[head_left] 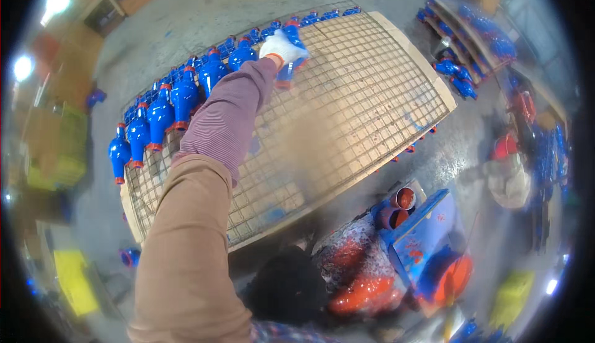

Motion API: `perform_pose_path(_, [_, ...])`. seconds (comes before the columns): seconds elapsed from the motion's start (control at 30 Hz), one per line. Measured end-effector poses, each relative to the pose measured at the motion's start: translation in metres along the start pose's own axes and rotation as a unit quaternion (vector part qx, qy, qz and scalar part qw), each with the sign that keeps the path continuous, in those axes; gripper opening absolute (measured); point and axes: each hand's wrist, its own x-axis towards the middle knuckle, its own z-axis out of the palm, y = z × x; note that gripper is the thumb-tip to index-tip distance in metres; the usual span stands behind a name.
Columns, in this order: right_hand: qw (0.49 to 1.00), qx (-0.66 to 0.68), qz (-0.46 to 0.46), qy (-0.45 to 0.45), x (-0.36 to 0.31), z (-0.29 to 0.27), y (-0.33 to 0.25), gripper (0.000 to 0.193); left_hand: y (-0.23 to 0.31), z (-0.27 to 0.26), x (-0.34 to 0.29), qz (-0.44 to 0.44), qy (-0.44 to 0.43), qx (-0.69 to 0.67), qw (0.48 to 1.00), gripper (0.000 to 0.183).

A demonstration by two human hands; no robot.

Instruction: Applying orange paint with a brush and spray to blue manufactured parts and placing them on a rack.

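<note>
My left hand, in a white glove with an orange cuff, reaches to the far side of a wire-grid rack laid over a board. Its fingers are wrapped round a glossy blue bottle-shaped piece with red ends, at the right end of the near row. The glove hides part of this piece. To the left, similar blue bottle-shaped pieces lie side by side, their red-rimmed ends toward me. More of them show along the rack's far edge. My right hand is out of view.
Below the rack stand red-stained cans, a blue paint-smeared box and a red-splattered covering. At right, stacked blue pieces fill a shelf, and a person in a red cap is nearby. A yellow object sits lower left.
</note>
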Motion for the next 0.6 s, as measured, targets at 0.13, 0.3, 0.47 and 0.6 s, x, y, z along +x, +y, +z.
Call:
perform_pose_path(0.13, [0.999, 0.013, -0.018, -0.023, 0.008, 0.02, 0.001, 0.018, -0.012, -0.002, 0.008, -0.011, 0.067, 0.107, 0.992, 0.057])
perform_pose_path(0.3, [0.988, -0.093, -0.009, -0.125, 0.008, -0.002, 0.008, 0.026, -0.034, 0.043, 0.002, 0.016, -0.066, -0.27, 0.961, 0.044])
perform_pose_path(0.47, [0.982, -0.128, -0.082, -0.114, 0.005, -0.057, 0.025, 0.046, -0.001, 0.139, -0.013, 0.162, -0.086, -0.205, 0.962, 0.042])
perform_pose_path(0.6, [0.976, -0.199, -0.011, -0.091, 0.005, -0.139, 0.027, 0.042, 0.0, 0.153, -0.049, 0.209, -0.009, -0.14, 0.968, 0.041])
